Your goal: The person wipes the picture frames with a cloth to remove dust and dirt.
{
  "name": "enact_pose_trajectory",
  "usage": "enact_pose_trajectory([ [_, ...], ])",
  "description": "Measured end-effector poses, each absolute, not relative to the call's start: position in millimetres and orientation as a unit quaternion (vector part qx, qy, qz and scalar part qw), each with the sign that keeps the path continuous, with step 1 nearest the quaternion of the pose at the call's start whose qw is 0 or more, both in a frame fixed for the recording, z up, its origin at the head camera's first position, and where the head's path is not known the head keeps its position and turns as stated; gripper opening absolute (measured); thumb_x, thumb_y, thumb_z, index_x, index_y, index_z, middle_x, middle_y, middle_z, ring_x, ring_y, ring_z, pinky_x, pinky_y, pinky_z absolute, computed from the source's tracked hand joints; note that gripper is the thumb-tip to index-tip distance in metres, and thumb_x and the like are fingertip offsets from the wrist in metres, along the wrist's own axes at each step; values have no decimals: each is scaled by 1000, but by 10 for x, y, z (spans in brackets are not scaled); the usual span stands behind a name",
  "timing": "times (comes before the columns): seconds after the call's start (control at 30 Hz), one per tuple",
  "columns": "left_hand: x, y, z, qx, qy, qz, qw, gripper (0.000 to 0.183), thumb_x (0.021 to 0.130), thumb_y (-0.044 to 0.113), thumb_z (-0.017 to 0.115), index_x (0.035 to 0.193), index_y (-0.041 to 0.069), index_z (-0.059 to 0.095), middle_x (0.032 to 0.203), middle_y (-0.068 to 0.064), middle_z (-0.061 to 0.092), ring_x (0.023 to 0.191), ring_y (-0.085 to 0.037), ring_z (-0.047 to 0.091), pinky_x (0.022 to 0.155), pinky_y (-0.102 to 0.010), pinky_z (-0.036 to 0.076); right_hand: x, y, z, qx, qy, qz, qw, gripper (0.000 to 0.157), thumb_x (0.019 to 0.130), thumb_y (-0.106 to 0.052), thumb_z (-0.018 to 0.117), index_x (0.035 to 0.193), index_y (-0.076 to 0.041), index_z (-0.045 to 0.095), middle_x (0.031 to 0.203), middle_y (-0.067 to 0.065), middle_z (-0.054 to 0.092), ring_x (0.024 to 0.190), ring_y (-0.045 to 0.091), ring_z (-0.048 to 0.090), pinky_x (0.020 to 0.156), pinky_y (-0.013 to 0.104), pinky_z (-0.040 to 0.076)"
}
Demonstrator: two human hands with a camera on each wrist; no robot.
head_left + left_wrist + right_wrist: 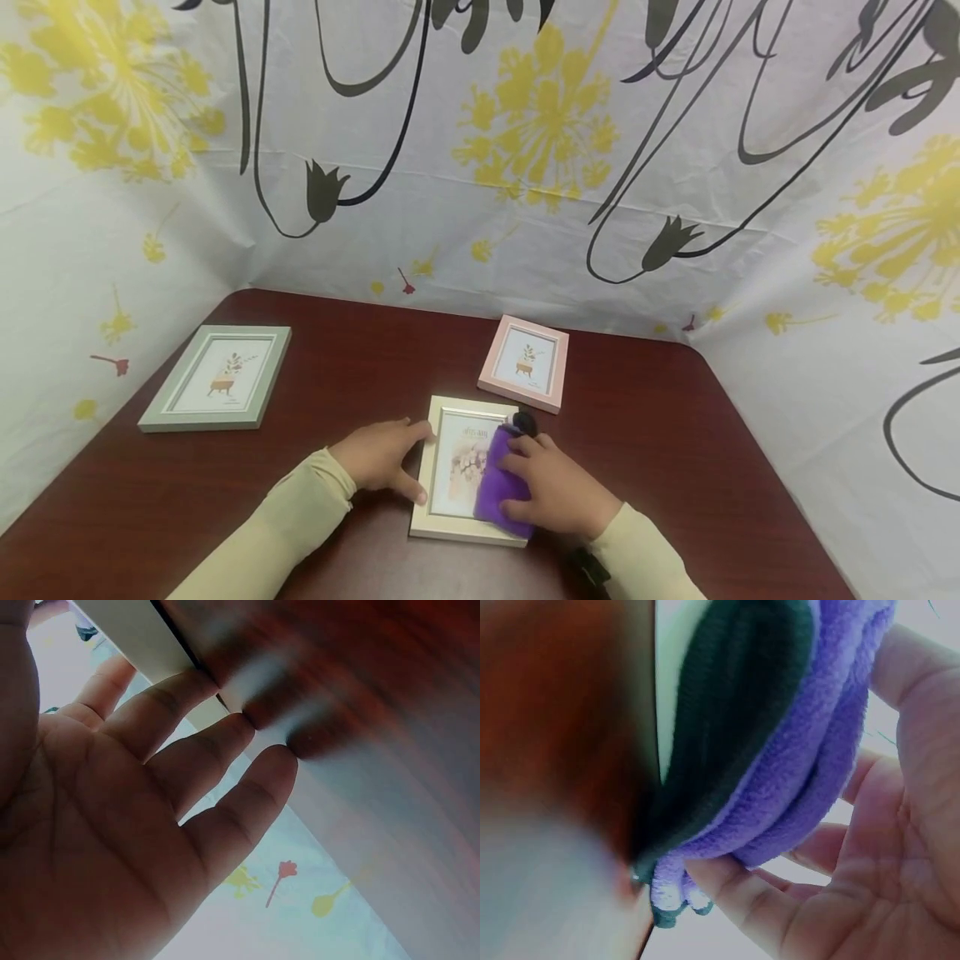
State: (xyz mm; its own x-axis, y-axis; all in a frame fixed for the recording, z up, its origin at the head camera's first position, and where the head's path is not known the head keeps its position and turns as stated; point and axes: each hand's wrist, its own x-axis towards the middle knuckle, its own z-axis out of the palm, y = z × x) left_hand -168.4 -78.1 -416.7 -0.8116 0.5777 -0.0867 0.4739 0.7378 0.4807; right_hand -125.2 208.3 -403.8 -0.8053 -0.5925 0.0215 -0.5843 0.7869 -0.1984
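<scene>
A cream picture frame (423, 500) lies flat near the front middle of the table. My left hand (378, 454) rests at its left edge, thumb and index finger touching the border. In the left wrist view, the fingers (240, 795) are fairly straight, with several tips down by the tabletop. My right hand (558, 487) grips a folded purple cloth (495, 492) on the frame's right side. The right wrist view shows the fuzzy purple cloth (780, 795) with a dark face toward the frame. The cloth hides part of the frame's picture and right border.
A green picture frame (273, 358) lies at the table's left. Behind the cream frame lies a pink picture frame (491, 367). The dark red-brown table (360, 358) is bordered by a white patterned sheet (420, 192) at the back and both sides.
</scene>
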Motion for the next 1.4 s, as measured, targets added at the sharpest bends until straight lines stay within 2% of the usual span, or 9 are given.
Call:
enact_pose_trajectory([
  [0.2,-1691,-782,-4173,286,925,222,113,73,58,48,93,117,19,61,110,-8,66,97,-25,63,83,-43,52,-1091,2081,-4074,-325,942,-75,-23,47,83,-38,74,121,-10,70,130,12,60,118,32,51,97,43,49],
  [0.3,-1684,-784,-4174,289,924,223,109,72,58,47,93,116,19,61,106,-7,65,93,-24,62,81,-43,52,-1032,2048,-4056,-331,940,-66,-35,44,85,-37,73,119,-10,69,126,9,63,114,30,54,94,42,50],
  [0.43,-1686,-779,-4159,294,923,222,108,71,59,47,93,116,18,61,104,-7,65,91,-23,62,80,-43,52,-994,2024,-3999,-353,932,-71,-44,37,84,-36,73,112,-12,71,123,6,66,112,26,57,95,38,50],
  [0.53,-1686,-774,-4140,296,922,222,112,71,60,47,92,117,19,61,109,-10,66,96,-27,63,82,-44,52,-962,1980,-3988,-386,918,-83,-50,34,82,-35,75,108,-14,73,123,5,67,117,25,58,98,38,49],
  [0.67,-1686,-772,-4127,297,920,226,117,71,62,48,91,119,19,61,113,-13,66,101,-30,64,85,-46,52,-889,1824,-4050,-444,891,-62,-64,36,82,-36,75,113,-18,71,128,7,65,121,25,57,98,39,50],
  [0.8,-1688,-777,-4138,298,921,225,114,71,62,48,91,119,18,61,110,-10,66,98,-28,64,84,-44,52,-836,1671,-4099,-467,880,-29,-77,42,84,-37,76,121,-19,68,132,8,63,125,25,55,97,37,51],
  [1.1,-1685,-829,-4173,293,922,224,115,72,61,49,91,119,19,61,110,-9,65,98,-29,64,83,-46,52,-876,1480,-4106,-474,878,-8,-72,45,87,-41,74,126,-20,67,134,5,62,126,24,55,100,36,49],
  [1.4,-1695,-806,-4168,302,920,220,117,74,62,51,90,121,18,61,112,-9,65,100,-28,64,85,-44,52,-914,1631,-4036,-485,872,-25,-58,36,80,-35,80,112,-24,69,128,0,64,121,19,55,94,30,51],
])
